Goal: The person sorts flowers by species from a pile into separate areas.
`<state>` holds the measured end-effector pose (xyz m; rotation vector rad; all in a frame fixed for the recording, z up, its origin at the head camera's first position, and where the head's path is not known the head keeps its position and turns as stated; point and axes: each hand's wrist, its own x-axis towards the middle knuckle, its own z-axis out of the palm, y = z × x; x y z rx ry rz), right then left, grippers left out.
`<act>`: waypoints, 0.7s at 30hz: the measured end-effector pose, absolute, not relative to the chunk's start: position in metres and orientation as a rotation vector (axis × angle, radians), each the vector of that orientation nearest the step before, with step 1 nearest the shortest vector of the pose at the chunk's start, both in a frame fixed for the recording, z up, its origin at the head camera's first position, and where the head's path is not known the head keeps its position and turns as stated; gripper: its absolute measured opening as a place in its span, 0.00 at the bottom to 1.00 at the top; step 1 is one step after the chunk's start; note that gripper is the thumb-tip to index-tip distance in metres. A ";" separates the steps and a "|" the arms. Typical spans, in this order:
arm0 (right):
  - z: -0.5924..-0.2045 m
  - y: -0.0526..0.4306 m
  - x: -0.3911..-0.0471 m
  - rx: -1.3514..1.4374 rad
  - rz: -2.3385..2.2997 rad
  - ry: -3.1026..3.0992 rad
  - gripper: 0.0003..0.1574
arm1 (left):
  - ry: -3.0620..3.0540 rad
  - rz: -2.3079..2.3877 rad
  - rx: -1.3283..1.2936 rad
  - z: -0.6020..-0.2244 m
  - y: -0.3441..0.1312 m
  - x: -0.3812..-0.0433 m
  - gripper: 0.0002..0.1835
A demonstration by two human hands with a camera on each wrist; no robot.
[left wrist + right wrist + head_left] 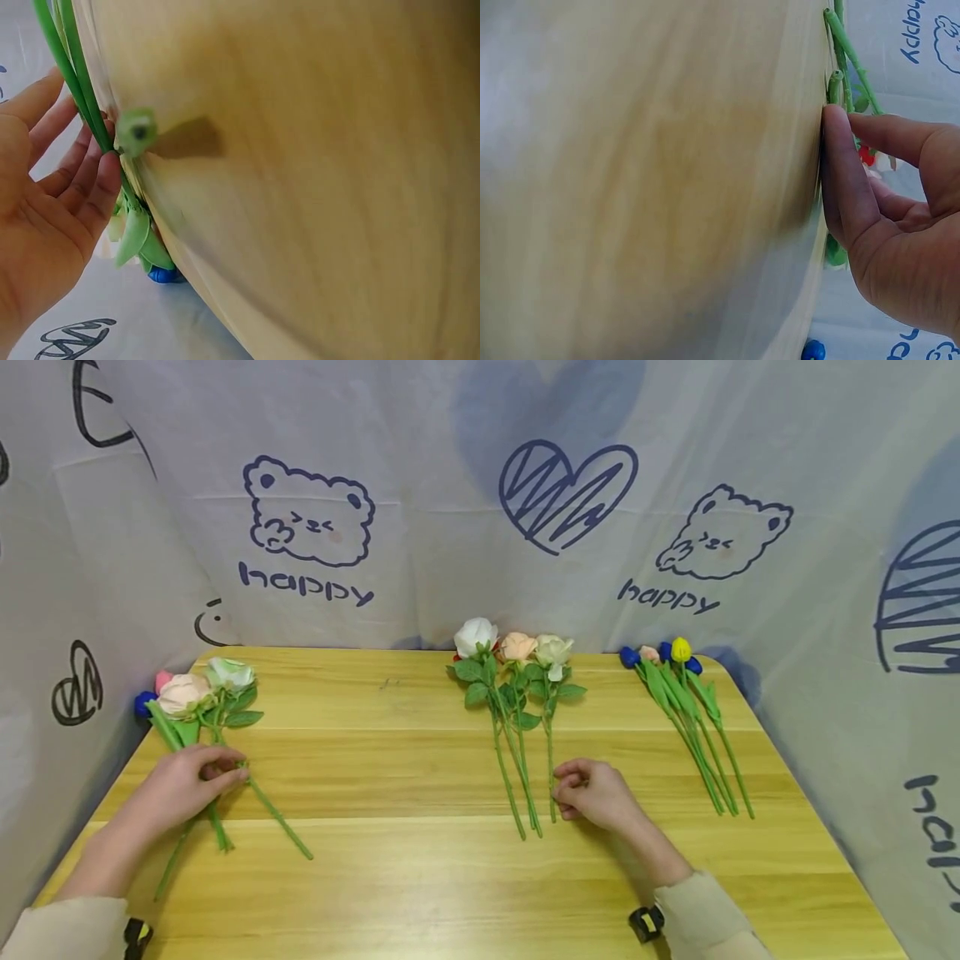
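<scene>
At the left, my left hand [191, 781] pinches the stem of a pale green-white rose [231, 674] between thumb and fingertips. The rose's stem end [137, 132] points at the left wrist camera. Next to it lie a cream-pink rose [182, 695] and tulips with green stems [75, 79], one with a blue head [146, 704]. Right of the middle, my right hand [596, 793] pinches the lower stem of a cream rose [554, 653], the rightmost of its group. Its stem end [835, 76] shows just past the fingertips in the right wrist view.
Beside the cream rose lie a white rose [476, 637] and a peach rose [517, 647]. Several tulips [686, 727] with blue, yellow and pink heads lie at the right. The wooden table [375, 893] ends against a printed cloth [435, 527] at the back and sides.
</scene>
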<state>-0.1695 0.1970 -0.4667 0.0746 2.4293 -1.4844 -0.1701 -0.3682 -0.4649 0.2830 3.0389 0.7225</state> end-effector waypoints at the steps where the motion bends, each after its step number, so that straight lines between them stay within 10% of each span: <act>1: -0.467 0.197 -0.169 0.077 -1.486 2.428 0.18 | 3.035 0.719 0.268 -0.465 -0.368 -0.171 0.21; 21: -0.469 0.197 -0.169 0.092 -1.511 2.407 0.19 | 2.926 0.897 0.055 -0.459 -0.369 -0.168 0.31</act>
